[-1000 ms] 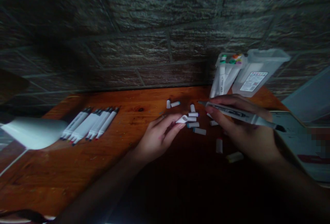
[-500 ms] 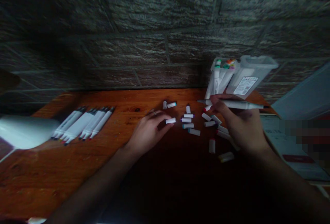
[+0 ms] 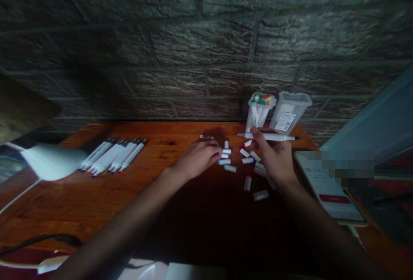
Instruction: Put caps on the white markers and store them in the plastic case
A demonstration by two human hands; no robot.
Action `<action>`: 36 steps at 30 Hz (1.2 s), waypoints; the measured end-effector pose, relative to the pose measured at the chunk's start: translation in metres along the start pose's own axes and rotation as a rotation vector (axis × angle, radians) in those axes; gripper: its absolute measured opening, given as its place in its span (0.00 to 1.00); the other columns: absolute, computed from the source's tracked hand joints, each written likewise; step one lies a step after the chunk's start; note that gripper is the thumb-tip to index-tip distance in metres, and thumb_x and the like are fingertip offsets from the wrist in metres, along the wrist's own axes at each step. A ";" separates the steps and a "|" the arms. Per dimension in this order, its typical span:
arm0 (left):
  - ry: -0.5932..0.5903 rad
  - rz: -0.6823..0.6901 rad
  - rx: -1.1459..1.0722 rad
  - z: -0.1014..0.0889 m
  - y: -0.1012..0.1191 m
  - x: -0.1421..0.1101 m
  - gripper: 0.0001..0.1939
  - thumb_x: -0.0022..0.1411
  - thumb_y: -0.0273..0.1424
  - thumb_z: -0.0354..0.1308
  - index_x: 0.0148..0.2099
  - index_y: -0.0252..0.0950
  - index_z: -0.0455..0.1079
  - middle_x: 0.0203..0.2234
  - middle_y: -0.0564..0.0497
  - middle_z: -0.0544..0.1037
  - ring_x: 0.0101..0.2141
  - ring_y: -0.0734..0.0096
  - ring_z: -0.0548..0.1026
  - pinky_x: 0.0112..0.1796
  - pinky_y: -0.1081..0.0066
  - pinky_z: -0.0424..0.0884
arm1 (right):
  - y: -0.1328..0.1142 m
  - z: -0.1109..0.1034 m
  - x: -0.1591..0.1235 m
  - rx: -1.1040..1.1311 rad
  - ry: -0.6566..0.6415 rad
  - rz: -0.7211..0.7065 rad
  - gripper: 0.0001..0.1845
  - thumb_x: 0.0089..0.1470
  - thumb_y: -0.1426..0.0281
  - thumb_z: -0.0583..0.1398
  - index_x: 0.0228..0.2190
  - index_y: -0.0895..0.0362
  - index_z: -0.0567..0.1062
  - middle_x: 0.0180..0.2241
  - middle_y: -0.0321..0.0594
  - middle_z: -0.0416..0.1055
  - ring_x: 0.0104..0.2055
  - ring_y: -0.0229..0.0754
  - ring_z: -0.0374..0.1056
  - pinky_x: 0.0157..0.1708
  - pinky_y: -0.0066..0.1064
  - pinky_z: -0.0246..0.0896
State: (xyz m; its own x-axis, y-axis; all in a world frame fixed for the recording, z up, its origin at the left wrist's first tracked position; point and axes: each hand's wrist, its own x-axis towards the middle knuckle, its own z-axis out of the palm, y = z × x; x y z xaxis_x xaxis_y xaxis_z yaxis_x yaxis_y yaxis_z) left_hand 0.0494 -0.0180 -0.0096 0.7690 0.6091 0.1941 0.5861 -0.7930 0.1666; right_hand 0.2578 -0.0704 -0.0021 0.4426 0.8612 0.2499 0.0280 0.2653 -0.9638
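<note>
My right hand (image 3: pixel 274 157) holds a white marker (image 3: pixel 274 136) level between thumb and fingers, with its bare grey end pointing left and a dark end to the right. My left hand (image 3: pixel 200 157) is closed at the fingertips on a white marker cap (image 3: pixel 223 155) at the edge of a small group; the fingers partly cover it. Close by lie a teal-edged cap (image 3: pixel 224 162) and another cap (image 3: pixel 230 168). More loose caps lie below my right hand, among them a red-edged cap (image 3: pixel 247 183) and a yellow-edged cap (image 3: pixel 261 195).
Several capless markers (image 3: pixel 112 155) lie in a row at left, beside a white lamp (image 3: pixel 51 161). A clear box of markers (image 3: pixel 257 112) and another clear box (image 3: pixel 287 112) stand by the brick wall (image 3: pixel 174 82). A tablet (image 3: pixel 329 189) lies on the wooden table (image 3: pixel 155 142) at right.
My left hand has moved right with its fingertips, from holding a cap apart to reaching the group of caps. My right hand still holds the marker. The camera view has shifted.
</note>
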 end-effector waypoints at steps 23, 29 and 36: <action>0.316 -0.022 -0.608 0.004 0.006 -0.019 0.11 0.66 0.29 0.61 0.51 0.38 0.74 0.43 0.50 0.82 0.42 0.71 0.79 0.43 0.73 0.73 | 0.004 0.007 -0.009 -0.065 -0.129 -0.021 0.18 0.52 0.56 0.67 0.22 0.57 0.76 0.19 0.32 0.68 0.21 0.32 0.60 0.21 0.26 0.54; 0.446 -0.022 -0.657 0.000 0.008 -0.019 0.10 0.61 0.28 0.66 0.46 0.36 0.77 0.35 0.51 0.81 0.33 0.74 0.76 0.34 0.75 0.71 | 0.001 0.010 -0.014 -0.040 -0.321 0.042 0.18 0.51 0.55 0.66 0.25 0.57 0.79 0.17 0.31 0.68 0.17 0.31 0.56 0.18 0.26 0.50; 0.595 -0.033 -0.925 -0.011 0.013 -0.020 0.11 0.52 0.24 0.72 0.40 0.38 0.81 0.33 0.50 0.84 0.33 0.72 0.79 0.35 0.74 0.73 | 0.000 0.017 -0.021 0.118 -0.350 0.138 0.19 0.57 0.53 0.61 0.25 0.55 0.74 0.15 0.28 0.62 0.16 0.31 0.52 0.17 0.26 0.46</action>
State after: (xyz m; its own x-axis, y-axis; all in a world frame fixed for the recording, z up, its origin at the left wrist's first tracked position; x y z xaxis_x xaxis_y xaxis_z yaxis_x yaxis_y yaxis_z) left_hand 0.0384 -0.0403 -0.0010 0.3646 0.7362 0.5702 -0.0052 -0.6107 0.7918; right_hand 0.2334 -0.0809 -0.0060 0.1023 0.9825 0.1555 -0.1230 0.1676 -0.9782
